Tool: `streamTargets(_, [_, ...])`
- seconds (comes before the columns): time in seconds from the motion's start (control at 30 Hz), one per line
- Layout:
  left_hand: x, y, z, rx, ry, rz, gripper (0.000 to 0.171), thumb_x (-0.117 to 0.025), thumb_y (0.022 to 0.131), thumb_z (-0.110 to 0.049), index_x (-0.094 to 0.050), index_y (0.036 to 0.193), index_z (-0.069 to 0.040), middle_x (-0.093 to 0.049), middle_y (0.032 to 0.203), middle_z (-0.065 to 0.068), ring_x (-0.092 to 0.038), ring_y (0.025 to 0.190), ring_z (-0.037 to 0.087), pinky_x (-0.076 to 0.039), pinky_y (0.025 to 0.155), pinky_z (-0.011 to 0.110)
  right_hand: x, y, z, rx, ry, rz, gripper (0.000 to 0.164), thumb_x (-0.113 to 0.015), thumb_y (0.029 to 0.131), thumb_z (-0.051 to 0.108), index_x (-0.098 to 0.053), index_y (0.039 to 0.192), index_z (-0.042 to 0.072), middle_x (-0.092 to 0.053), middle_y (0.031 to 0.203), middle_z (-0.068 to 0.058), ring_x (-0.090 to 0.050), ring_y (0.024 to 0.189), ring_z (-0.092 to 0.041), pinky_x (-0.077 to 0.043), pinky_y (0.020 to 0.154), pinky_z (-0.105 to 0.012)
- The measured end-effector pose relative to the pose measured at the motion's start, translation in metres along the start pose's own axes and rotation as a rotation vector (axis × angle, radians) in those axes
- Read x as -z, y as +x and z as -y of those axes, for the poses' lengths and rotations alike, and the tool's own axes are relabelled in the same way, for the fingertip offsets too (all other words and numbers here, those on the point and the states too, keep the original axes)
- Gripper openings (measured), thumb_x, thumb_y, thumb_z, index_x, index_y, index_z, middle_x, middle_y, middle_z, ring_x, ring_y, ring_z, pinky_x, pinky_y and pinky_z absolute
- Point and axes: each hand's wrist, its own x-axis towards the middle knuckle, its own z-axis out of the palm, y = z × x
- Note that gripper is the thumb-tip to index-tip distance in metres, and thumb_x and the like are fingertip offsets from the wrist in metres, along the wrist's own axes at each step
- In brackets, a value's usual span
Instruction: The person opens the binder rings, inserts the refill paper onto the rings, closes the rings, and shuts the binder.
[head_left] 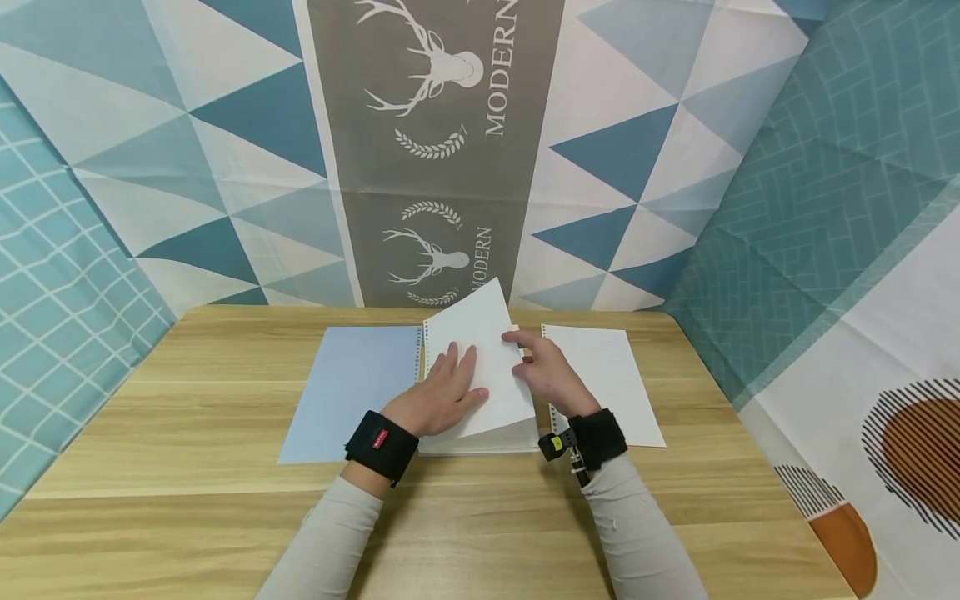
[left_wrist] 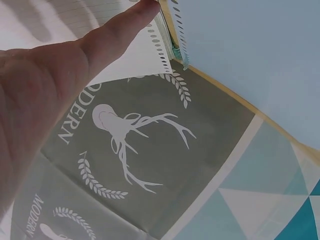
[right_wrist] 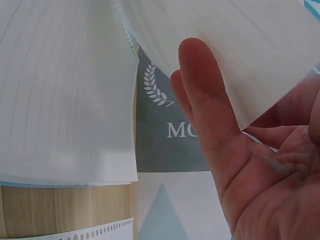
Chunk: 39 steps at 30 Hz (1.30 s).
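A loose-leaf notebook lies spread on the table, its pale blue cover (head_left: pixel 360 383) to the left and a stack of ruled pages (head_left: pixel 480 443) in the middle. Over that stack rises a white sheet (head_left: pixel 483 321) with a row of holes on its left side, its far corner lifted. My left hand (head_left: pixel 444 393) rests on this sheet, fingers extended. At the sheet's right edge my right hand (head_left: pixel 553 371) pinches the paper; in the right wrist view the thumb (right_wrist: pixel 202 75) lies along one face of the lifted sheet (right_wrist: pixel 255 45), with other fingers behind it.
To the right, a separate white sheet (head_left: pixel 603 383) with punched holes down its left side lies on the wooden table (head_left: pixel 480 525). Patterned cloth (head_left: pixel 442 183) with deer heads and triangles hangs behind the table's back edge; more cloth (head_left: pixel 847 275) runs down the right side.
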Motion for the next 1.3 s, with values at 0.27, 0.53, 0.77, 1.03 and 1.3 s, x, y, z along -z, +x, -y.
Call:
streamTargets(0.27, [0.0, 0.001, 0.001, 0.007, 0.014, 0.017, 0.078, -0.038, 0.106, -0.054, -0.006, 0.165, -0.014, 0.003, 0.171, 0.023, -0.008, 0.158, 0.043, -0.026, 0.123, 0.059, -0.001, 0.004, -0.004, 0.002, 0.002, 0.005, 0.055, -0.051, 0.095, -0.005, -0.052, 0.148, 0.011, -0.042, 0.159, -0.015, -0.052, 0.137, -0.038, -0.048, 0.108, -0.052])
streamTargets(0.53, [0.003, -0.001, 0.001, 0.028, 0.013, 0.039, 0.08, -0.043, 0.106, -0.052, -0.007, 0.165, -0.013, -0.001, 0.171, 0.022, -0.01, 0.159, 0.041, -0.022, 0.125, 0.057, -0.004, 0.007, -0.011, -0.022, 0.025, -0.027, 0.055, -0.05, 0.093, -0.007, -0.056, 0.144, 0.011, -0.049, 0.153, -0.014, -0.059, 0.125, -0.033, -0.052, 0.101, -0.045])
streamTargets(0.77, [0.007, -0.002, 0.003, 0.038, 0.027, 0.06, 0.078, -0.047, 0.105, -0.05, -0.012, 0.165, -0.013, -0.004, 0.171, 0.023, -0.014, 0.158, 0.04, -0.024, 0.125, 0.056, -0.004, 0.007, -0.014, -0.017, 0.019, -0.013, 0.054, -0.05, 0.092, -0.007, -0.057, 0.143, 0.009, -0.05, 0.151, -0.013, -0.058, 0.123, -0.03, -0.051, 0.1, -0.043])
streamTargets(1.03, [0.012, -0.002, 0.005, 0.023, 0.02, 0.051, 0.077, -0.048, 0.105, -0.046, -0.014, 0.164, -0.01, -0.006, 0.17, 0.025, -0.015, 0.158, 0.041, -0.023, 0.125, 0.057, -0.004, 0.007, -0.011, -0.016, 0.05, -0.028, 0.055, -0.051, 0.09, -0.008, -0.057, 0.142, 0.008, -0.05, 0.152, -0.014, -0.054, 0.129, -0.03, -0.049, 0.101, -0.042])
streamTargets(1.3, [0.012, -0.004, 0.004, -0.001, 0.053, 0.066, 0.073, -0.049, 0.106, -0.043, -0.02, 0.163, -0.008, -0.009, 0.169, 0.027, -0.018, 0.157, 0.04, -0.027, 0.124, 0.056, -0.002, 0.004, -0.011, 0.008, 0.08, -0.03, 0.055, -0.048, 0.09, -0.011, -0.057, 0.142, 0.006, -0.052, 0.149, -0.017, -0.062, 0.11, -0.029, -0.049, 0.082, -0.029])
